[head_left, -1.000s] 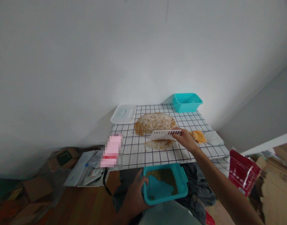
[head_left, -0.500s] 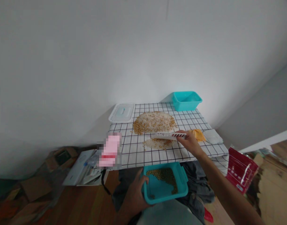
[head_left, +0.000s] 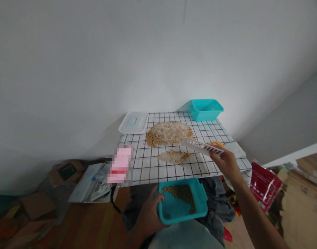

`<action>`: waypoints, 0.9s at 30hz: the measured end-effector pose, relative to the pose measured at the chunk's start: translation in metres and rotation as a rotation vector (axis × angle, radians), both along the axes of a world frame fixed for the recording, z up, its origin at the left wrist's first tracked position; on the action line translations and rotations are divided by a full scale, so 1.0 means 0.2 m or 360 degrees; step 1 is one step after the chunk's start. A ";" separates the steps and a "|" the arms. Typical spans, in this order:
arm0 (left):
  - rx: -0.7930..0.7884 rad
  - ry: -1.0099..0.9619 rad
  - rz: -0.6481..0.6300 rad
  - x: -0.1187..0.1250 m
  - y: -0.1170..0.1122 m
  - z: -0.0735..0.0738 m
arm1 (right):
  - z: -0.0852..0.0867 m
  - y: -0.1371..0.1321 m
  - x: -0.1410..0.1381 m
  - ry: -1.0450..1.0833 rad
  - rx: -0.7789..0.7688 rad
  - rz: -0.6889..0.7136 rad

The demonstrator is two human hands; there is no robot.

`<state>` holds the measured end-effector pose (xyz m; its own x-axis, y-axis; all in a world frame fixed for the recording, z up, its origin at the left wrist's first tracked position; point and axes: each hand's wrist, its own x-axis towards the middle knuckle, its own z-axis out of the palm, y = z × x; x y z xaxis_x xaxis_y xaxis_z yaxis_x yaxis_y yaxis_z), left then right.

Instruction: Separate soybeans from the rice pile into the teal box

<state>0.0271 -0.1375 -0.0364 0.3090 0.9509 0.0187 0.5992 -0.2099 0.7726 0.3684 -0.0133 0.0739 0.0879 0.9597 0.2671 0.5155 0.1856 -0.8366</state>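
My left hand (head_left: pixel 151 211) is closed on the left wall of a turquoise plastic container (head_left: pixel 183 218) on my lap. Yellowish-green soybean-like beans (head_left: pixel 183 193) lie inside it, mostly along the far and right sides. My right hand (head_left: pixel 226 162) grips the near end of a white slotted plastic tray (head_left: pixel 200 146), tilted above the table; its inner surface is partly hidden. Below and left of it is a small spread of white grains and beans (head_left: pixel 174 157). Behind that rises a larger heap of white grains mixed with beans (head_left: pixel 170 133), with beans gathered at its left end.
On the checked tablecloth (head_left: pixel 145 169) are a clear lid (head_left: pixel 134 122), a second turquoise container (head_left: pixel 206 110), a yellow cloth (head_left: pixel 217 143) and a pink, blurred-out item (head_left: pixel 121 164). A red pouch (head_left: pixel 264 185) stands right of the table. Boxes (head_left: pixel 38 207) lie left.
My right hand has lifted the slotted tray off the small spread and drawn it right, uncovering that spread. The left hand and its container stay in place.
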 end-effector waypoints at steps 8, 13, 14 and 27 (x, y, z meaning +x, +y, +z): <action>0.0006 -0.0074 -0.0045 0.07 0.02 -0.02 | -0.12 -0.37 0.27 -0.0051 -0.0113 -0.0498; -0.0030 -0.0083 -0.0127 0.10 0.06 0.00 | -0.15 -0.40 0.29 -0.0002 -0.0193 -0.0536; -0.0045 -0.0077 -0.0141 0.10 0.07 0.01 | -0.15 -0.39 0.28 0.0020 -0.0198 -0.0521; -0.0067 -0.0118 -0.0099 0.11 0.10 0.06 | -0.05 -0.41 0.14 0.0027 -0.0291 -0.0324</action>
